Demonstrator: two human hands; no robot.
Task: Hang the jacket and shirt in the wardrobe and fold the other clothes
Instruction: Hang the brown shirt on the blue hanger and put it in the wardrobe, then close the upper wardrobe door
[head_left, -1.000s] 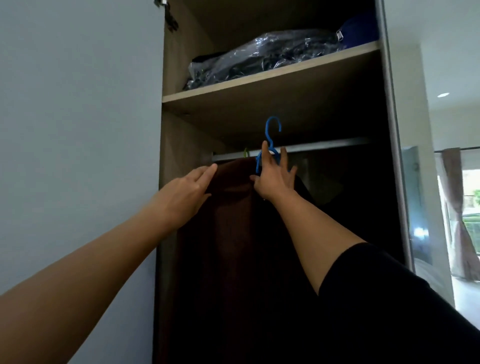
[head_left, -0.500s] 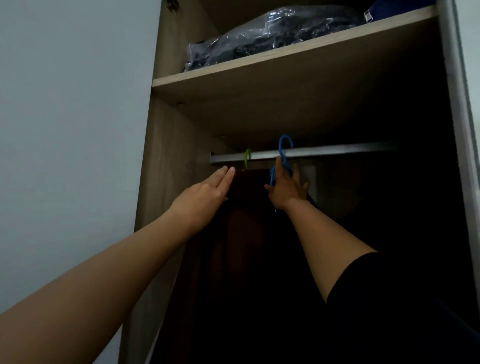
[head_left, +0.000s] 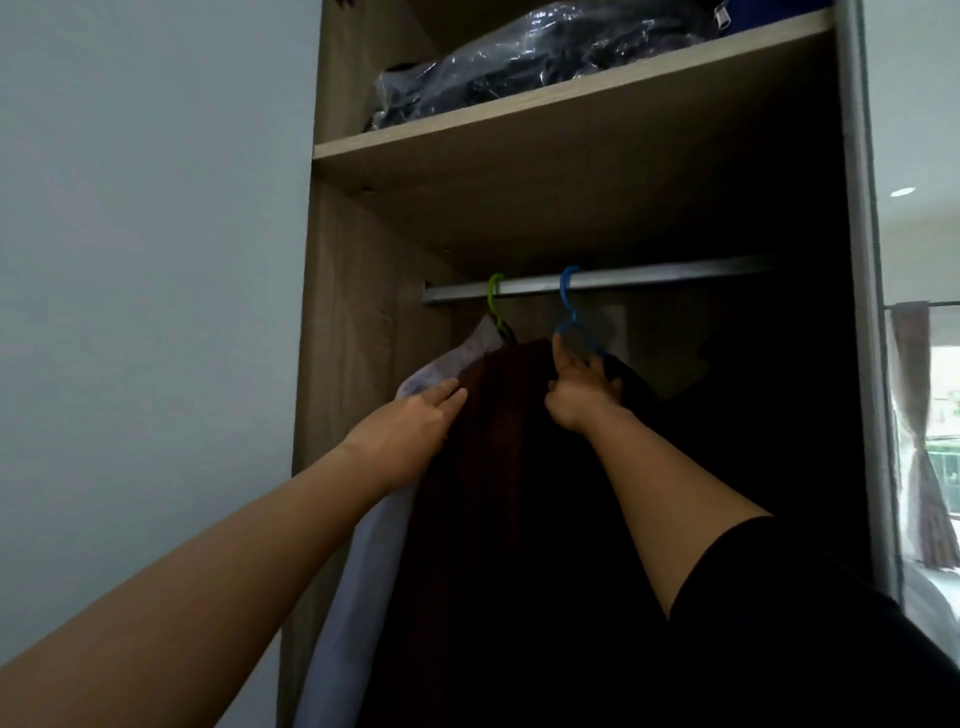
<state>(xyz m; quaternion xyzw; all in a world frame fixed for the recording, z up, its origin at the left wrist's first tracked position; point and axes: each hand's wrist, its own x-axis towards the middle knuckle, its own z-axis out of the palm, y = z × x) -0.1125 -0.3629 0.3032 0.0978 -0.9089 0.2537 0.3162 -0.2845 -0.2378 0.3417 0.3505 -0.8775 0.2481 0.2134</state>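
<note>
Up at twelve o'clock, the blue hanger (head_left: 570, 312) hooks the rail (head_left: 649, 280) with the dark jacket (head_left: 498, 467) below, right hand (head_left: 579, 392) pinching its neck, left hand (head_left: 410, 431) flat, fingers together, between jacket and pale shirt (head_left: 374, 545) at nine o'clock.

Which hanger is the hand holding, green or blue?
The blue hanger. The right hand grips it; the green hanger hangs untouched to its left.
</note>
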